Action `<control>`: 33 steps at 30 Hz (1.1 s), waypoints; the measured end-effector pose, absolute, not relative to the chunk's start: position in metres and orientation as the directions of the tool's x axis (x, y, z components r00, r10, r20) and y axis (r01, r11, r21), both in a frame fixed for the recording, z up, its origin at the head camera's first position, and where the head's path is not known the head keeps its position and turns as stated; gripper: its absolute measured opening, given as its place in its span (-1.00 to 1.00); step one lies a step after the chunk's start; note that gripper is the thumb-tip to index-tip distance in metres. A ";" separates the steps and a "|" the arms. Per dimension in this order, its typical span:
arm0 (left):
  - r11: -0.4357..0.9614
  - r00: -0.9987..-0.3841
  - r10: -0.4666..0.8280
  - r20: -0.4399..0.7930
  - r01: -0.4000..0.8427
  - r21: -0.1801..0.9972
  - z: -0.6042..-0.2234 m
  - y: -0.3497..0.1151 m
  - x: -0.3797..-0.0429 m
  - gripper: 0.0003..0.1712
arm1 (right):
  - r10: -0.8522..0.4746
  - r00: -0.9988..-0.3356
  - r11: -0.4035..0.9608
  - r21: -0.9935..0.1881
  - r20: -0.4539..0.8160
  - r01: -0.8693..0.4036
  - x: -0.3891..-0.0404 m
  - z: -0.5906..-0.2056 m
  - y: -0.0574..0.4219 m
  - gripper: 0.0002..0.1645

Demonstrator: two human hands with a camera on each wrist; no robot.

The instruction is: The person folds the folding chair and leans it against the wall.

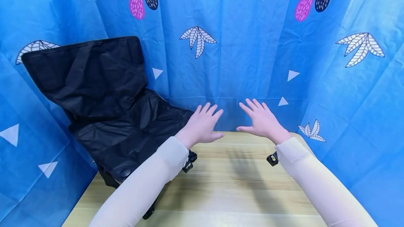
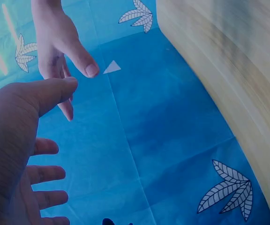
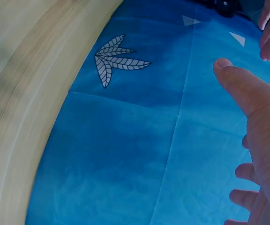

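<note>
Both hands are raised over the wooden table with fingers spread, and neither holds anything. My left hand [image 1: 202, 125] is in front of the right edge of a black fabric folding chair [image 1: 107, 80] and overlaps it in the head view. The chair stands on the left of the table, its back upright and its seat creased; my left sleeve hides part of it. To the right, over the table's far edge, is my right hand [image 1: 263, 123]. In the left wrist view, the left thumb [image 2: 55, 91] points toward the other hand. The right thumb [image 3: 243, 86] likewise extends in the right wrist view.
The pale wood-grain table [image 1: 233, 192] carries shadows of the arms. Blue patterned curtains [image 1: 240, 62] hang behind it and on both sides. A dark chair foot [image 1: 148, 213] rests on the table near its front. Small black wrist mounts [image 1: 273, 158] sit below the cuffs.
</note>
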State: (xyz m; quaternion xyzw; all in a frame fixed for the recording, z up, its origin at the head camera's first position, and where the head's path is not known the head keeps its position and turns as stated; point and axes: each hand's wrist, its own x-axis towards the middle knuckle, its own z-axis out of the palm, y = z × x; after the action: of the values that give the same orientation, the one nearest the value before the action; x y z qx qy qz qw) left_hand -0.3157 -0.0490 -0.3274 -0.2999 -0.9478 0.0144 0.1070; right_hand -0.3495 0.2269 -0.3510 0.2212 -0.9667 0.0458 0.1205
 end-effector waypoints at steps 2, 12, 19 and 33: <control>0.822 -0.799 0.569 0.194 0.561 -0.097 -0.327 -0.049 -0.312 0.02 | -0.422 -0.869 0.893 -0.046 0.260 -0.447 -0.350 -0.352 0.225 0.27; 0.837 -0.817 0.547 0.183 0.527 -0.150 -0.332 -0.052 -0.298 0.00 | -0.453 -0.840 0.872 -0.050 0.298 -0.487 -0.349 -0.356 0.221 0.22; 0.840 -0.816 0.541 0.204 0.513 -0.175 -0.339 -0.054 -0.289 -0.02 | -0.477 -0.826 0.855 -0.057 0.299 -0.515 -0.349 -0.356 0.215 0.21; 0.854 -0.828 0.516 0.221 0.477 -0.206 -0.341 -0.071 -0.271 -0.04 | -0.484 -0.819 0.814 -0.184 0.307 -0.551 -0.349 -0.351 0.201 0.17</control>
State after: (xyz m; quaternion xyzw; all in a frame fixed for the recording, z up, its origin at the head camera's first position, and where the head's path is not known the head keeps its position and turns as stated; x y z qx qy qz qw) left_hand -0.2710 -0.0706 -0.3406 -0.2603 -0.9534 0.0710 0.1350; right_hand -0.3487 0.2014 -0.3513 0.2740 -0.9443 0.1335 0.1240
